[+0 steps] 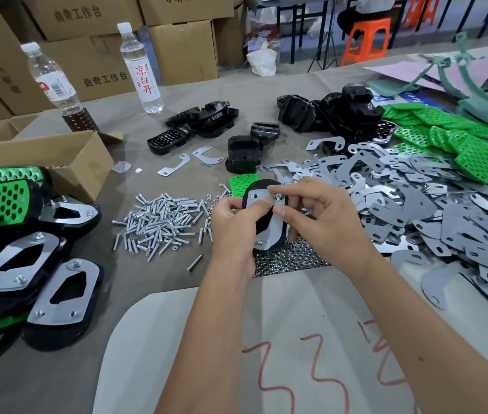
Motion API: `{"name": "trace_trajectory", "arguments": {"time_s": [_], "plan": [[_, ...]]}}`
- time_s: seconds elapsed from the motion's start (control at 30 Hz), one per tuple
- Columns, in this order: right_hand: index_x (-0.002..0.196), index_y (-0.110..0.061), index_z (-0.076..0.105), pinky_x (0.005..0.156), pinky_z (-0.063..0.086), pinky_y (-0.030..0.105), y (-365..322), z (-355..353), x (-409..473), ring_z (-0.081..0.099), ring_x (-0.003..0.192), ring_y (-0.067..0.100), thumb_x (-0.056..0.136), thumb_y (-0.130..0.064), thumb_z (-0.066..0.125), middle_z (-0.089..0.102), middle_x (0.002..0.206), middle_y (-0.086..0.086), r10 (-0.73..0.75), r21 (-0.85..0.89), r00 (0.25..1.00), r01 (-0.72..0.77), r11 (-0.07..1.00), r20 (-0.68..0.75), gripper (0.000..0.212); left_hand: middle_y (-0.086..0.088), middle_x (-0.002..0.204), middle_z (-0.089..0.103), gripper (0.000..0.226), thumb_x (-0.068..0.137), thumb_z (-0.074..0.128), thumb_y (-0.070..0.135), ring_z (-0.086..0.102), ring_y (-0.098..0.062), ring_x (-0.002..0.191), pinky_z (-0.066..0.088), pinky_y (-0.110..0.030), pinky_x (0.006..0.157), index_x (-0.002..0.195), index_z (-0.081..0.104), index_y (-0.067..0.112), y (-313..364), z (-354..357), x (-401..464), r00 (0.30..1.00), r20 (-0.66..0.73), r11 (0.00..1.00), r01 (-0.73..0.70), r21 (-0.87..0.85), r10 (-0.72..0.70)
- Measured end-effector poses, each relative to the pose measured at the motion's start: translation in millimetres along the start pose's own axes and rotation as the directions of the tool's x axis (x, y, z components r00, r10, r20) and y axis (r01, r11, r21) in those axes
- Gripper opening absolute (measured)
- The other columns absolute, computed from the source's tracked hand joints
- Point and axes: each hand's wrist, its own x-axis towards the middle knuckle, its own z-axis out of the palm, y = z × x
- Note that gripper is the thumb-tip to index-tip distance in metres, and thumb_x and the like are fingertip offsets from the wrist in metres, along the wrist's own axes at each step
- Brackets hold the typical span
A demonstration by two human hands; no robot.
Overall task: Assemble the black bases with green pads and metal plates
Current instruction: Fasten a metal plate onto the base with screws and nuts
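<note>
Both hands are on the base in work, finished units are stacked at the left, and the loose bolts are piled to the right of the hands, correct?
Not quite. The head view shows the loose bolts piled to the left of the hands, beside the left hand; the rest holds.

One wide-angle view only, taken from the person's head, looking forward and steeply down over both forearms onto the table. It sits close: the left hand and right hand meet near the middle of the picture, just past the table's near edge. Straight lines bow toward the borders. The far edge of the table runs across the upper part, with stacked cardboard boxes beyond its far left corner and an orange stool beyond the far right.
</note>
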Motion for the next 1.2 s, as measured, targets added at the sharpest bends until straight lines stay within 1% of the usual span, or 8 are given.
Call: {"name": "trace_trajectory", "arguments": {"time_s": [0.2, 0.4, 0.57, 0.7, 0.8, 0.87, 1.03, 1.2], "plan": [[0.094, 0.002, 0.069, 0.052, 0.058, 0.039, -0.2, 3.4, -0.5, 0.06, 0.054, 0.024, 0.085, 0.006, 0.079, 0.058, 0.076, 0.016, 0.074, 0.115, 0.995, -0.066, 0.991, -0.061, 0.014, -0.019, 0.089, 0.069, 0.028, 0.083, 0.081, 0.005, 0.067, -0.031, 0.073, 0.058, -0.06, 0.081, 0.092, 0.055, 0.009, 0.5, 3.3, -1.9, 0.999, -0.027, 0.999, 0.017, -0.047, -0.018], [0.117, -0.008, 0.075, 0.053, 0.056, 0.033, -0.1, 6.7, 0.3, 0.055, 0.057, 0.018, 0.089, 0.007, 0.075, 0.051, 0.081, 0.01, 0.039, 0.085, 0.999, -0.036, 0.996, -0.03, 0.032, -0.016, 0.087, 0.069, 0.029, 0.083, 0.081, 0.006, 0.067, -0.028, 0.07, 0.057, -0.046, 0.072, 0.092, 0.054, 0.01, -0.7, 3.9, -1.5, 0.999, -0.05, 0.999, 0.004, -0.049, -0.006], [0.082, -0.005, 0.067, 0.043, 0.051, 0.033, 5.0, 4.3, -0.9, 0.06, 0.044, 0.023, 0.083, 0.001, 0.083, 0.052, 0.066, -0.006, 0.088, 0.065, 0.99, -0.082, 0.995, -0.112, 0.018, -0.012, 0.083, 0.069, 0.031, 0.083, 0.082, 0.006, 0.067, -0.021, 0.064, 0.057, -0.035, 0.061, 0.092, 0.053, 0.01, -1.2, 6.6, -3.4, 0.997, -0.083, 0.999, 0.0, -0.038, -0.003], [0.111, -0.02, 0.077, 0.046, 0.055, 0.033, 1.0, 7.6, -0.8, 0.054, 0.053, 0.015, 0.087, 0.002, 0.079, 0.049, 0.077, 0.0, 0.066, 0.048, 0.996, -0.063, 0.997, -0.06, 0.032, -0.011, 0.082, 0.069, 0.03, 0.084, 0.081, 0.007, 0.066, -0.023, 0.066, 0.055, -0.036, 0.061, 0.094, 0.053, 0.01, -2.4, 6.9, -3.5, 0.996, -0.089, 0.999, -0.001, -0.039, -0.002], [0.09, -0.01, 0.076, 0.041, 0.049, 0.029, 1.0, 5.4, -1.0, 0.053, 0.045, 0.02, 0.083, -0.01, 0.086, 0.052, 0.068, 0.003, 0.104, 0.042, 0.986, -0.099, 0.994, -0.132, 0.012, -0.01, 0.081, 0.069, 0.029, 0.084, 0.081, 0.008, 0.066, -0.021, 0.064, 0.054, -0.031, 0.056, 0.092, 0.053, 0.011, -2.8, 7.4, -3.3, 0.995, -0.103, 0.999, 0.003, -0.04, -0.007], [0.076, -0.006, 0.064, 0.038, 0.042, 0.03, 3.9, 3.3, -1.5, 0.052, 0.039, 0.029, 0.08, -0.022, 0.09, 0.051, 0.061, 0.012, 0.085, -0.021, 0.972, -0.092, 0.996, -0.221, 0.031, -0.012, 0.083, 0.07, 0.03, 0.083, 0.082, 0.009, 0.067, -0.023, 0.067, 0.055, -0.035, 0.062, 0.092, 0.054, 0.012, -2.0, 6.8, -2.4, 0.993, -0.114, 0.998, 0.016, -0.054, -0.022], [0.107, -0.017, 0.079, 0.047, 0.047, 0.025, -1.6, 9.4, -1.8, 0.052, 0.058, 0.017, 0.085, -0.016, 0.085, 0.053, 0.071, -0.002, 0.045, -0.059, 0.994, -0.051, 0.997, -0.103, 0.023, -0.004, 0.07, 0.068, 0.03, 0.084, 0.081, 0.007, 0.063, -0.016, 0.056, 0.051, -0.028, 0.053, 0.087, 0.052, 0.013, -2.7, 7.6, -2.9, 0.994, -0.105, 0.998, 0.01, -0.069, -0.017], [0.066, -0.003, 0.056, 0.05, 0.033, 0.031, 3.0, 5.1, -2.7, 0.042, 0.05, 0.027, 0.095, -0.028, 0.075, 0.048, 0.054, 0.013, -0.034, -0.115, 0.96, 0.001, 0.993, -0.277, 0.043, -0.01, 0.081, 0.072, 0.031, 0.082, 0.083, 0.008, 0.069, -0.021, 0.063, 0.056, -0.032, 0.056, 0.099, 0.057, 0.007, 1.0, 4.5, -1.9, 0.989, -0.149, 0.997, 0.01, -0.072, -0.02]]}}
